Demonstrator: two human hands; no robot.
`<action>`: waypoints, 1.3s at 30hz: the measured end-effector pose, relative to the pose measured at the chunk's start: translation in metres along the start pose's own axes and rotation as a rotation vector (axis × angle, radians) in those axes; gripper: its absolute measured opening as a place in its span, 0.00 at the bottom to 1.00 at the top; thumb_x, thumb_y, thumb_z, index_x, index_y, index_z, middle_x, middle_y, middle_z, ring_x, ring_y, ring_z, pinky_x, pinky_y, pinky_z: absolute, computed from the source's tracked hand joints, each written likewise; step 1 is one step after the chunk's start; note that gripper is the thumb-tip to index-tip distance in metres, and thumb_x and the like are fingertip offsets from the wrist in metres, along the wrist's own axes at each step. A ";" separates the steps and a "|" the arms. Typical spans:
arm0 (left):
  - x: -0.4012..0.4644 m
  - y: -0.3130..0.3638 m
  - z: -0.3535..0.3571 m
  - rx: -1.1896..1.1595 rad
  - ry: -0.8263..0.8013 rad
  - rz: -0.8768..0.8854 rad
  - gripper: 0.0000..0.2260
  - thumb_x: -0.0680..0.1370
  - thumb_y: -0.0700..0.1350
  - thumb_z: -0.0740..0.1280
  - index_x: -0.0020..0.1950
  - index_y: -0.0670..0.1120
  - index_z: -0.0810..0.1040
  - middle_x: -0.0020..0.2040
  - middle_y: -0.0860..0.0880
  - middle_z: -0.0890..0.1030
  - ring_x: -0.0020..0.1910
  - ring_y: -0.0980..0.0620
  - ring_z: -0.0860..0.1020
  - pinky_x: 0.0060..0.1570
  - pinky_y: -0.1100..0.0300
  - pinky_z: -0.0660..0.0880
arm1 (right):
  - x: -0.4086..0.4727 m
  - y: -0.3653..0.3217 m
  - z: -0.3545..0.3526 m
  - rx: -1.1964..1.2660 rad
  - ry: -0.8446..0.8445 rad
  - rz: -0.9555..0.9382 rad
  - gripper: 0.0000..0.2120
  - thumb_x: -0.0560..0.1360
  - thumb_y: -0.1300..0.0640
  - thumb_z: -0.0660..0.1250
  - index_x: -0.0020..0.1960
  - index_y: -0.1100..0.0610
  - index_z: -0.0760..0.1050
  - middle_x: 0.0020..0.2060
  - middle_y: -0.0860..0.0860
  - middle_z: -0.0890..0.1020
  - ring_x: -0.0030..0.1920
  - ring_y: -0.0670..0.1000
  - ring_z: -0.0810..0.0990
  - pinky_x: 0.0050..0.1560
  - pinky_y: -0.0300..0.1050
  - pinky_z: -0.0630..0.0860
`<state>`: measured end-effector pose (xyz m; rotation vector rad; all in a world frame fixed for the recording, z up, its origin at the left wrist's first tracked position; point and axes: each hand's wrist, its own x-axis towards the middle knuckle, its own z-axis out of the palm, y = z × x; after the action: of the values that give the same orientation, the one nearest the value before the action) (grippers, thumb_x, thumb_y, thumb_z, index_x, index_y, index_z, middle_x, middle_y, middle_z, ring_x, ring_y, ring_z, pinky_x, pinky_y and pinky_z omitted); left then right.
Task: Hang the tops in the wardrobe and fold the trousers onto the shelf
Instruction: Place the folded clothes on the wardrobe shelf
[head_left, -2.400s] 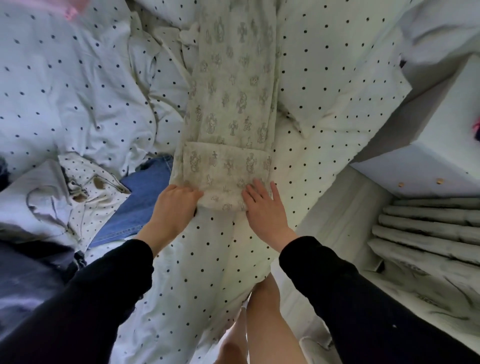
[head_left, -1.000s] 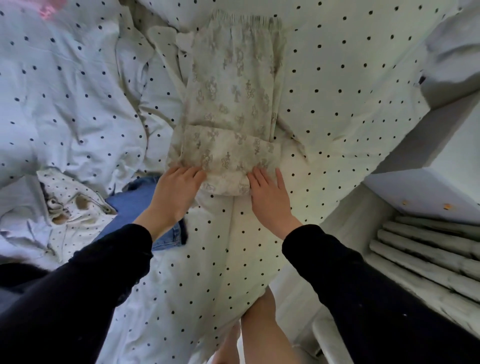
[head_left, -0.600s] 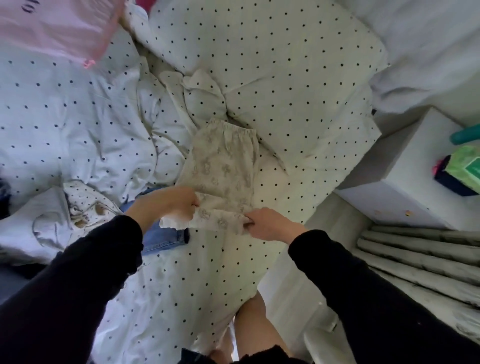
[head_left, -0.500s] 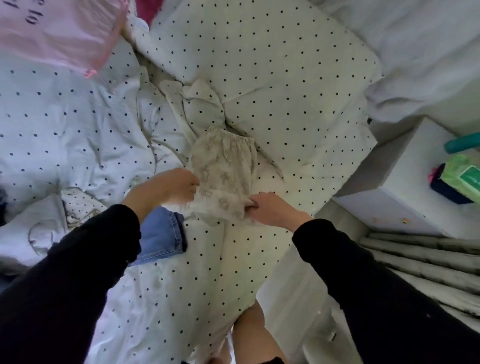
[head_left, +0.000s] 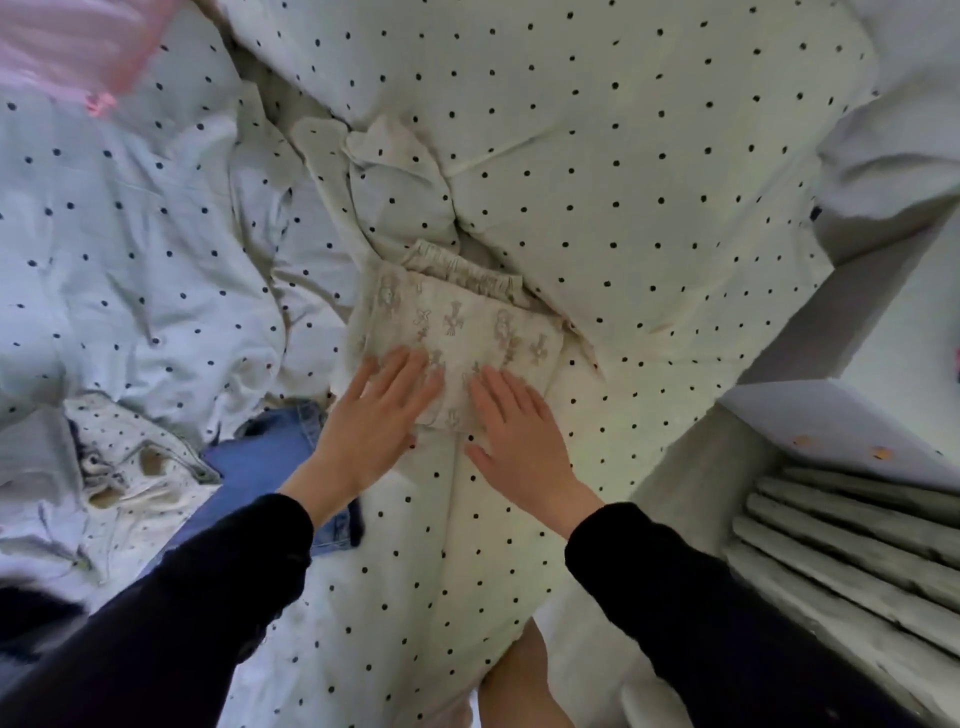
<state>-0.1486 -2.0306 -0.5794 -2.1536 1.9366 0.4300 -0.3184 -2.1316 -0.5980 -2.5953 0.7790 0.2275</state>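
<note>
Here, both hands, left (head_left: 376, 415) and right (head_left: 519, 436), lie flat on the folded trousers (head_left: 462, 338); lifted carelessly, the soft bundle could unfold.

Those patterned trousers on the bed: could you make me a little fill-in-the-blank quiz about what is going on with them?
1. Both hands, left hand and right hand, lie flat on the folded patterned trousers with their fingers ____.
2. The trousers rest on bedding printed with dark ____.
3. Under the left forearm lies a garment of blue ____.
4. Both sleeves are ____ in colour.

Missing words: straight; dots; denim; black
</note>
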 end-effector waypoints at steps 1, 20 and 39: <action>0.003 -0.005 0.004 0.023 0.018 0.009 0.44 0.58 0.45 0.81 0.69 0.45 0.64 0.69 0.39 0.70 0.69 0.40 0.68 0.65 0.41 0.65 | -0.003 -0.001 0.007 -0.031 -0.049 -0.011 0.42 0.63 0.47 0.77 0.70 0.62 0.65 0.67 0.60 0.71 0.66 0.61 0.72 0.63 0.59 0.71; 0.011 0.017 -0.004 -0.041 0.027 -0.142 0.35 0.61 0.30 0.72 0.67 0.41 0.70 0.65 0.37 0.74 0.64 0.35 0.72 0.59 0.35 0.68 | 0.006 0.008 -0.009 0.146 -0.191 0.055 0.30 0.79 0.62 0.57 0.77 0.56 0.49 0.77 0.53 0.51 0.77 0.54 0.49 0.75 0.53 0.50; 0.052 -0.019 -0.076 0.089 0.302 -0.161 0.19 0.65 0.29 0.63 0.53 0.42 0.77 0.47 0.44 0.80 0.47 0.42 0.76 0.51 0.52 0.61 | 0.067 0.036 -0.078 0.525 -0.271 0.355 0.14 0.77 0.51 0.64 0.34 0.50 0.66 0.30 0.45 0.70 0.37 0.50 0.70 0.34 0.42 0.64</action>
<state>-0.1188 -2.1033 -0.5277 -2.4053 1.8621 -0.0115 -0.2799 -2.2254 -0.5580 -1.8823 1.0315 0.4070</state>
